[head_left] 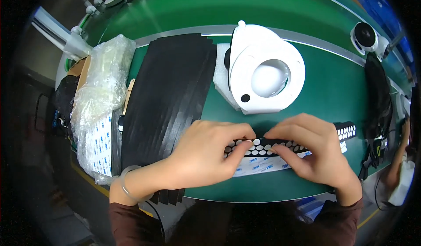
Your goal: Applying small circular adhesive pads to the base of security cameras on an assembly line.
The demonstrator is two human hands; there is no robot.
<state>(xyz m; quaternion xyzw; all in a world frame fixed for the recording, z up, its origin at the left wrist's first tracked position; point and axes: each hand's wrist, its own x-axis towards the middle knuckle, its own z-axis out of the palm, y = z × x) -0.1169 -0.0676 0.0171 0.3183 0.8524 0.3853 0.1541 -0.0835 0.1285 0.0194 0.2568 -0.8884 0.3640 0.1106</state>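
Note:
A black strip with rows of white round dots (pixel 347 132) lies crosswise near the front of the green table. Under its near edge shows a white backing sheet (pixel 258 166) with blue print. My left hand (pixel 208 152) is closed in a pinch at the strip's left part, thumb tip on the dots. Close beside it, my right hand (pixel 313 147) pinches the strip's middle, its thumb on the near edge and fingers on the far edge. Both hands hide parts of the strip. Beyond them stands a white rounded housing (pixel 289 66) with a large round opening and one black dot (pixel 245 98).
Left of the housing lies a stack of long black sheets (pixel 171 79). Bubble wrap (pixel 105 77) around a printed sheet sits at the table's left edge. A black pouch (pixel 378 92) and a white device with a black round front (pixel 365 35) are at the right.

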